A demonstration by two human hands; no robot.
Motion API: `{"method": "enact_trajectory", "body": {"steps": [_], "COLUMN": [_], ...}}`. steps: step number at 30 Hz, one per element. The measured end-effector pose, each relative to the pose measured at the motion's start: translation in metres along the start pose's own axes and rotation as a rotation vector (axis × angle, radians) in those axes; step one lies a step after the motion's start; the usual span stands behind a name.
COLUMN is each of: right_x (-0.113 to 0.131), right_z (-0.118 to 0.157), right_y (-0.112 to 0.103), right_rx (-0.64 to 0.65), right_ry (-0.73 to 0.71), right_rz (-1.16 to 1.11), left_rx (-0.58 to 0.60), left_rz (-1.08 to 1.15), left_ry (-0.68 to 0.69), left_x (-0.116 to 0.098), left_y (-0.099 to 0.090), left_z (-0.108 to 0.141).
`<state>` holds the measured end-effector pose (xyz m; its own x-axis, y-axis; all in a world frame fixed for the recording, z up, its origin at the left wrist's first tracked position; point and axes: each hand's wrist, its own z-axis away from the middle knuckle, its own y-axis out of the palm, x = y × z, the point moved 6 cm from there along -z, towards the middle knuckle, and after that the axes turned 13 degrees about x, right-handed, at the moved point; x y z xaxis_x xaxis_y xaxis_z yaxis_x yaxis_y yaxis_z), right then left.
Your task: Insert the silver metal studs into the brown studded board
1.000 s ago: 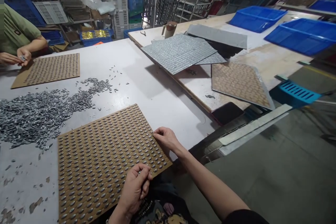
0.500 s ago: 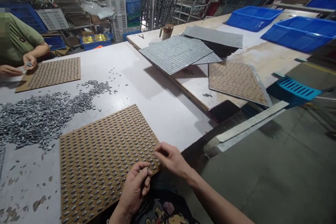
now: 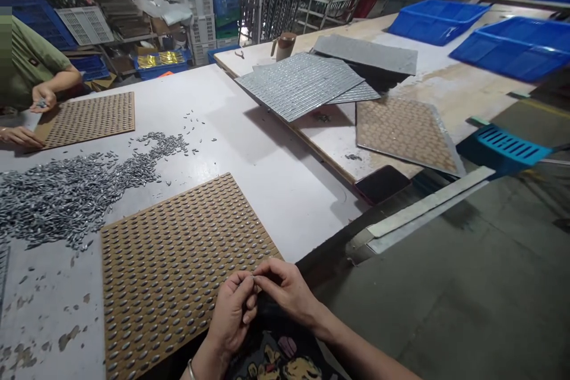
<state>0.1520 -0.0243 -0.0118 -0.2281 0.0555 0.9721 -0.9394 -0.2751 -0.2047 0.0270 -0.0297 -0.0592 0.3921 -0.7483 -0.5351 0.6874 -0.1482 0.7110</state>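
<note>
The person's left hand (image 3: 232, 312) is curled, its fingertips meeting the pinched right hand (image 3: 291, 294), perhaps to steady something tiny (what they grip, one cannot tell). The studded board (image 3: 105, 309) lies flat on the table (image 3: 294, 205) beneath, loose metal pieces (image 3: 57, 199) heaped beside it, apparently for easy reach

No words, brands or numbers can be read. At six o'clock, a dark shirt (image 3: 285, 362) carries a colourful print with faint lettering (image 3: 235, 360) beside it, too dim to make out. Near ten o'clock, a green shirt (image 3: 33, 44) bears a small dark patch (image 3: 33, 62) on its sleeve, its marking too small to read.
</note>
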Motion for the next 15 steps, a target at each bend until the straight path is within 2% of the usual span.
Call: {"method": "enact_trajectory", "body": {"steps": [3,6,11,15], "right_x": [0.004,-0.001,-0.031,-0.048], "right_z": [0.000,-0.005,-0.031,-0.057], "right_y": [0.001,-0.007,-0.042,-0.069], "right_rx": [0.004,-0.019,-0.097,-0.160], "right_ry": [-0.047,0.001,0.166,0.186], "right_rz": [0.109,0.121,0.021,0.150], "left_rx": [-0.005,-0.036,-0.049,-0.042], "left_rz": [-0.030,-0.049,-0.043,-0.039], "left_ry": [-0.034,-0.044,0.002,-0.007], "left_x": [0.001,0.003,0.001,0.002], "left_y": [0.001,-0.002,-0.007,-0.011], "left_z": [0.000,0.001,0.001,0.001]}}
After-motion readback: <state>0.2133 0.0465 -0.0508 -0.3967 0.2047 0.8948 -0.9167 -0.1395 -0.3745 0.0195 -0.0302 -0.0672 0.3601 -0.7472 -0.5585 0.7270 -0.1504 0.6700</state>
